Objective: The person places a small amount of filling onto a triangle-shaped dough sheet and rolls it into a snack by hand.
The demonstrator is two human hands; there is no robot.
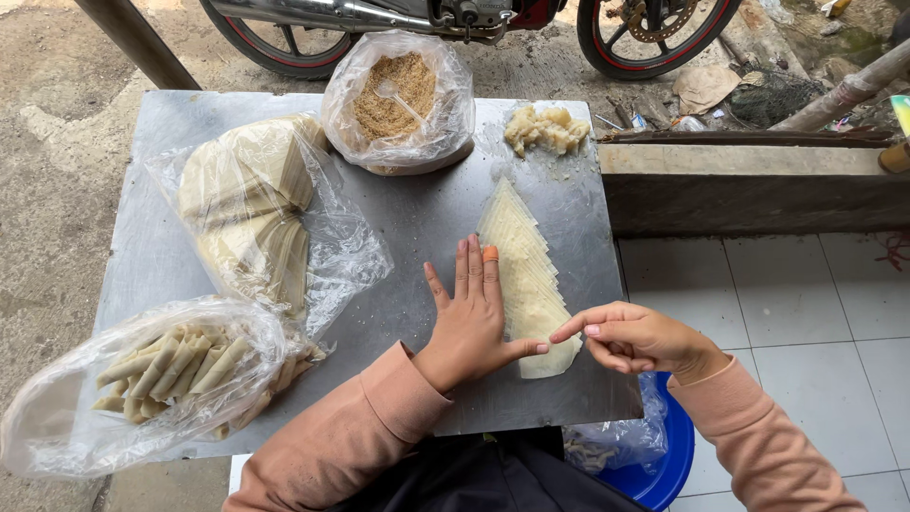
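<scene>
A fanned row of thin pale pastry wrappers point(519, 256) lies on the metal table point(417, 218). My left hand point(472, 318) rests flat, fingers spread, on the table at the row's left edge, with an orange cap on one fingertip and the thumb touching the nearest wrapper. My right hand point(630, 337) hovers at the row's near right end, index finger stretched toward the wrapper's edge, the other fingers curled, holding nothing.
A plastic bag of rolled pastries point(166, 374) sits front left. A bag of stacked wrappers point(251, 204) lies behind it. A bag of brown crumbs with a spoon point(398, 95) and a lump of pale filling point(545, 128) are at the back. A blue basin point(659, 465) stands below.
</scene>
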